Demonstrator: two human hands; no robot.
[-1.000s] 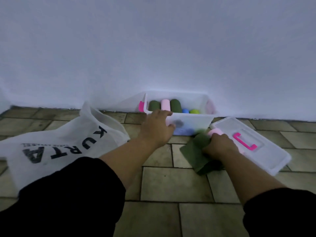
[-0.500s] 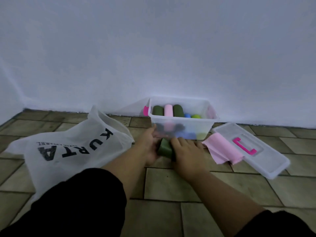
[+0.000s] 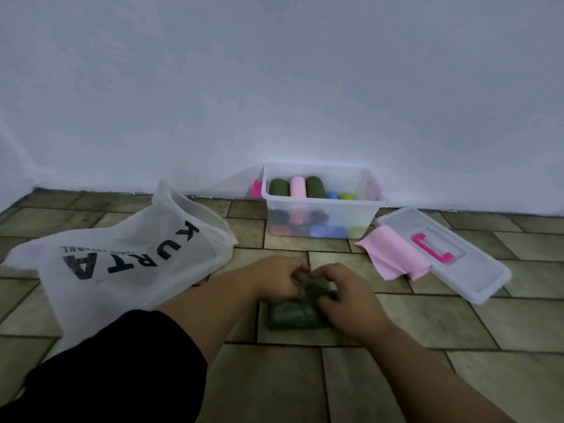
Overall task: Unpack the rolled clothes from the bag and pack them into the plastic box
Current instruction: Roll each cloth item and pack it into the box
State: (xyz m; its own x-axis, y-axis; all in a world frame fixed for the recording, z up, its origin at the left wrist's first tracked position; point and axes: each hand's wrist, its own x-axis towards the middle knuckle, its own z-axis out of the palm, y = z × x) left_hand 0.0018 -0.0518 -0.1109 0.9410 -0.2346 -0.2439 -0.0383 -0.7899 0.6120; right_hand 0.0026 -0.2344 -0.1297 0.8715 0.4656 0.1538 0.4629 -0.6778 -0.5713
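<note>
A dark green cloth (image 3: 291, 315) lies flat on the tiled floor in front of me. My left hand (image 3: 274, 280) and my right hand (image 3: 343, 297) both pinch its far edge with curled fingers, fingertips almost meeting. Beyond them stands the clear plastic box (image 3: 320, 203) against the wall, holding green, pink, blue and lime rolled clothes. A pink cloth (image 3: 393, 254) lies partly unrolled between the box and its lid. The white bag (image 3: 128, 264) printed "KURTA" lies slumped on the floor to the left.
The box's clear lid (image 3: 457, 270) with a pink handle (image 3: 433, 248) lies flat on the floor to the right, its near-left part under the pink cloth. A white wall (image 3: 274, 87) rises directly behind the box. Tiled floor (image 3: 274, 377) spreads toward me.
The green cloth has come nearer to me and now lies spread flat. Both hands moved back from the box with it and pinch its far edge.
</note>
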